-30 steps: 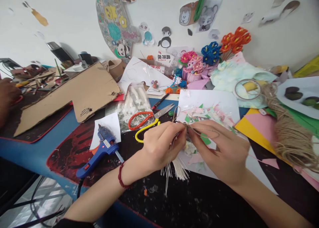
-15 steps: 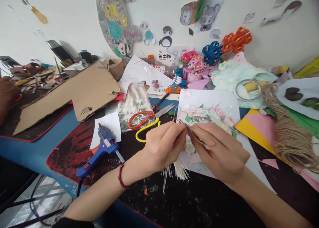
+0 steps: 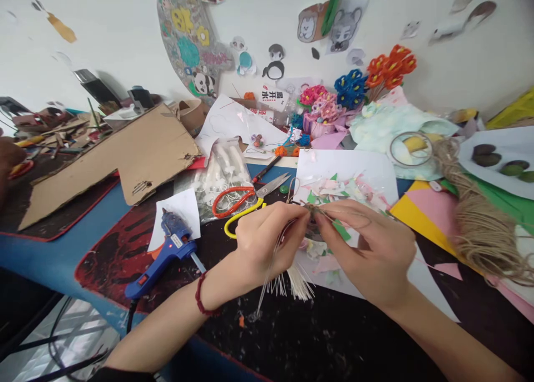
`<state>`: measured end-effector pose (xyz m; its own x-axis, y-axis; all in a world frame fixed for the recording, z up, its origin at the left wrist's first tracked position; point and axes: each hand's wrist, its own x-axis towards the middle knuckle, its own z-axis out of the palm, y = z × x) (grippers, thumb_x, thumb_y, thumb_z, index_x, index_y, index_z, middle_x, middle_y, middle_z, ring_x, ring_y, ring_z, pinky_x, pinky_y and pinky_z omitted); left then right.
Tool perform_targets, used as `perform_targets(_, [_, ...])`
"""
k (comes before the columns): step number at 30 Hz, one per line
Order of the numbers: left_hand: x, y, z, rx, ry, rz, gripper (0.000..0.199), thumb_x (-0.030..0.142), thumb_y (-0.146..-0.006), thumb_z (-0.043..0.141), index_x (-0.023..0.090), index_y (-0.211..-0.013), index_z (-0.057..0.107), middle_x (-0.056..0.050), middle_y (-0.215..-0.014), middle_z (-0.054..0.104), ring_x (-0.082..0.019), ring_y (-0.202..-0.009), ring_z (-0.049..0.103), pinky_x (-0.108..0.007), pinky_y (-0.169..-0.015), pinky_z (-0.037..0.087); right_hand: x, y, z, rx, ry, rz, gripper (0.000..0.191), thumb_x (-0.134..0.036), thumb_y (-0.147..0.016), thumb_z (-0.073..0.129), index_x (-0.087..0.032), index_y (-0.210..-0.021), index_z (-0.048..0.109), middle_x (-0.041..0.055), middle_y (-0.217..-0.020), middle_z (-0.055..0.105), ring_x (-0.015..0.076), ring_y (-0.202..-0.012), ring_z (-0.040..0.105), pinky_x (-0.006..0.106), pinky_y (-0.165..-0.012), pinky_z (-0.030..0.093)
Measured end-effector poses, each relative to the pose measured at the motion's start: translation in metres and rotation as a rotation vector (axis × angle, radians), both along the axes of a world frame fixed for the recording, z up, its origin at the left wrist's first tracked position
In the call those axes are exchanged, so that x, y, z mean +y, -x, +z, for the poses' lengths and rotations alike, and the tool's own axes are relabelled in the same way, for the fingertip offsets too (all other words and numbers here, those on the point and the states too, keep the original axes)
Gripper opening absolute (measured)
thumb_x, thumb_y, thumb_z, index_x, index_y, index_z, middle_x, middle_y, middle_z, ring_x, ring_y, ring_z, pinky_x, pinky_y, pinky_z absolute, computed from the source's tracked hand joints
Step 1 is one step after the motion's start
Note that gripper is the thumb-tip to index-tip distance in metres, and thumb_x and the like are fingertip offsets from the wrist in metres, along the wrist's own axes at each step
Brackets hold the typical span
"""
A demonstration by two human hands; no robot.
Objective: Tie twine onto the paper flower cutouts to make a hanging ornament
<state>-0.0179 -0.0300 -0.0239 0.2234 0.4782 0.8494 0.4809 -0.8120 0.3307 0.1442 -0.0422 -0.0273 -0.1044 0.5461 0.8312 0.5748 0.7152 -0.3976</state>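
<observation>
My left hand [image 3: 262, 243] pinches the top of a bundle of thin pale sticks [image 3: 287, 282] that fan out below it toward the dark table mat. My right hand [image 3: 367, 254] meets it fingertip to fingertip and pinches a strand of brown twine [image 3: 329, 212] wound at the bundle's top. The twine trails right to a loose heap of twine [image 3: 479, 226]. Both hands hover over a white sheet strewn with paper scraps [image 3: 346, 184].
A blue glue gun [image 3: 167, 254] lies left of my hands on the mat. Scissors with orange and yellow handles [image 3: 246, 201] rest behind them. A cardboard piece [image 3: 112, 159] and another person's hand [image 3: 8, 159] are at far left. Paper flowers [image 3: 354, 87] stand by the wall.
My fingers have worked the twine slightly at the top of the bundle, and the sticks have swung a little to the left. The view has shifted slightly.
</observation>
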Motion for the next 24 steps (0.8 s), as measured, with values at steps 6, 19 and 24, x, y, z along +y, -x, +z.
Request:
perform_targets(6, [-0.0012, 0.0002, -0.0010, 0.030, -0.022, 0.036, 0.005, 0.007, -0.086, 0.064, 0.012, -0.087, 0.063, 0.002, -0.065, 0.062, -0.005, -0.054, 0.052, -0.016, -0.054, 0.045, -0.0006, -0.0002, -0.0002, -0.056, -0.052, -0.006, 0.024, 0.001, -0.080, 0.065, -0.018, -0.095, 0.066, 0.0020, -0.081, 0.073, 0.0144, -0.074, 0.070, 0.025, -0.066, 0.057])
perform_targets(19, [-0.0057, 0.0011, 0.0012, 0.073, -0.032, 0.061, 0.006, 0.007, -0.086, 0.064, 0.013, -0.087, 0.064, -0.001, -0.069, 0.067, -0.007, -0.058, 0.059, -0.016, -0.058, 0.051, 0.0000, -0.0007, -0.0015, -0.022, -0.039, -0.003, 0.023, 0.003, -0.078, 0.067, -0.015, -0.092, 0.067, 0.0027, -0.080, 0.073, 0.0128, -0.072, 0.069, 0.023, -0.066, 0.056])
perform_targets(24, [-0.0083, 0.0025, 0.0038, 0.098, -0.026, 0.041, 0.005, 0.007, -0.086, 0.065, 0.012, -0.087, 0.064, -0.001, -0.068, 0.067, -0.007, -0.058, 0.060, -0.015, -0.057, 0.050, -0.0005, -0.0017, 0.0011, -0.005, -0.031, 0.014, 0.023, 0.003, -0.078, 0.067, -0.015, -0.092, 0.067, 0.0022, -0.080, 0.072, 0.0121, -0.072, 0.068, 0.022, -0.066, 0.055])
